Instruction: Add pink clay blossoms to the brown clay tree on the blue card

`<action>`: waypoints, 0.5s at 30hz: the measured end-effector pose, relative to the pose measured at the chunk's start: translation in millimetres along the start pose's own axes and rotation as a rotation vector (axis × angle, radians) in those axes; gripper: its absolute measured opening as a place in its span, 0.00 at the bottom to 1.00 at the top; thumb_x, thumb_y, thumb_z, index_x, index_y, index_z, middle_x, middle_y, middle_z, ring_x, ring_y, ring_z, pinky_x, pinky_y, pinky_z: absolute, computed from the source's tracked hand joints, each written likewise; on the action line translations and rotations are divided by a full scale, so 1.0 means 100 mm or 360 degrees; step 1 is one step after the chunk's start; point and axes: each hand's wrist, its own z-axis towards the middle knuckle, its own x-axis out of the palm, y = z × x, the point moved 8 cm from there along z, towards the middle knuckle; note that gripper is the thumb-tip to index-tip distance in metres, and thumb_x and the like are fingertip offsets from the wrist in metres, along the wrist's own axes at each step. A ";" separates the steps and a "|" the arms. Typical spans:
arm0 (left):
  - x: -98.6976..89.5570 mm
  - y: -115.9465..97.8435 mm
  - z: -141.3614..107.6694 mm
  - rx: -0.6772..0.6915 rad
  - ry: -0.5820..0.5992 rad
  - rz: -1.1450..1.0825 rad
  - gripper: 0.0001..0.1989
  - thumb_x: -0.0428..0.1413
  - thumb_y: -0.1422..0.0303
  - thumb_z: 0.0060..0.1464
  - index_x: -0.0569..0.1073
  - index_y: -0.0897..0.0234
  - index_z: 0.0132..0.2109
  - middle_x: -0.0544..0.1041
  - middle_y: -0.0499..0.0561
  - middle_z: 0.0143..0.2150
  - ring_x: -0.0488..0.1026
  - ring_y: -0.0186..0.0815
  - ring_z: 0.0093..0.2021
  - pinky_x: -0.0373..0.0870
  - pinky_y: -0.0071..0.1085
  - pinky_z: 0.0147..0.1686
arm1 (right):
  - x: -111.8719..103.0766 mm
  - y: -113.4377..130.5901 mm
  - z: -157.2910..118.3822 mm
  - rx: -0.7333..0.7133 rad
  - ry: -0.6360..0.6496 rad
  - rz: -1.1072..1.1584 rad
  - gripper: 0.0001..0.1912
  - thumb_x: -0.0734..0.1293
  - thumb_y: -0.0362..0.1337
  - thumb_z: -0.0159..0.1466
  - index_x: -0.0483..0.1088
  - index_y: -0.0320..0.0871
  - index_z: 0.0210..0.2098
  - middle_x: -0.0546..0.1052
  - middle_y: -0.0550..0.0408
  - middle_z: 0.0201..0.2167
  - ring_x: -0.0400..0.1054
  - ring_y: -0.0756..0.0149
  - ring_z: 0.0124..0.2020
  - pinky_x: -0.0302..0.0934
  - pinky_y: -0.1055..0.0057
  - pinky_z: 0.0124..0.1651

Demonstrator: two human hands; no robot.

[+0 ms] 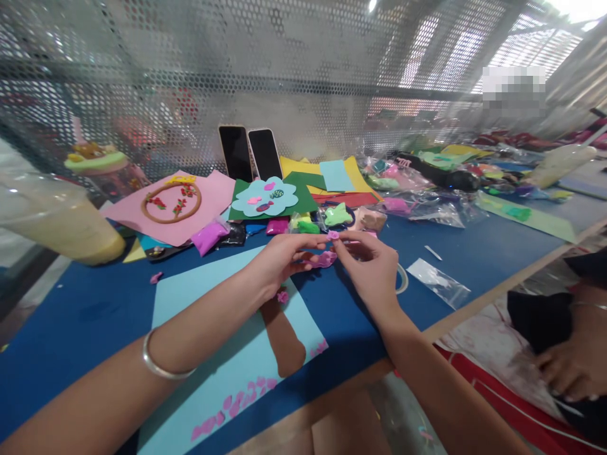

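Your right hand (367, 268) pinches small pink clay piece (333, 235); your left hand (284, 260), fingers curled, right beside it, grip unclear. Light-blue paper sheet (227, 370) lies nearer you.

Two dark-screened phones (236, 153) before a perforated metal panel (303, 47)
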 end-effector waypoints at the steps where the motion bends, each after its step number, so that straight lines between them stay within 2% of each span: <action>1: 0.00 0.00 0.00 -0.0001 0.0003 -0.0007 0.11 0.60 0.69 0.43 0.79 0.65 0.36 0.77 0.53 0.38 0.70 0.28 0.30 0.65 0.23 0.28 | 0.00 0.00 0.00 0.0000 -0.0008 -0.0012 0.06 0.68 0.38 0.55 0.76 0.43 0.30 0.80 0.54 0.28 0.74 0.63 0.27 0.70 0.69 0.32; 9: 0.05 0.03 -0.04 -0.0070 0.0024 -0.0064 0.08 0.57 0.72 0.45 0.78 0.66 0.35 0.77 0.52 0.35 0.69 0.27 0.29 0.65 0.22 0.27 | -0.03 0.03 -0.01 -0.0050 -0.0069 -0.0060 0.05 0.68 0.37 0.56 0.75 0.43 0.30 0.79 0.54 0.28 0.74 0.63 0.28 0.70 0.68 0.33; 15: 0.07 0.05 -0.06 -0.0115 0.0006 -0.0191 0.08 0.56 0.73 0.47 0.78 0.66 0.36 0.77 0.52 0.41 0.69 0.25 0.28 0.65 0.21 0.27 | -0.03 0.13 -0.04 -0.0212 -0.0055 -0.0145 0.05 0.66 0.34 0.58 0.75 0.43 0.32 0.79 0.54 0.30 0.74 0.65 0.28 0.69 0.68 0.34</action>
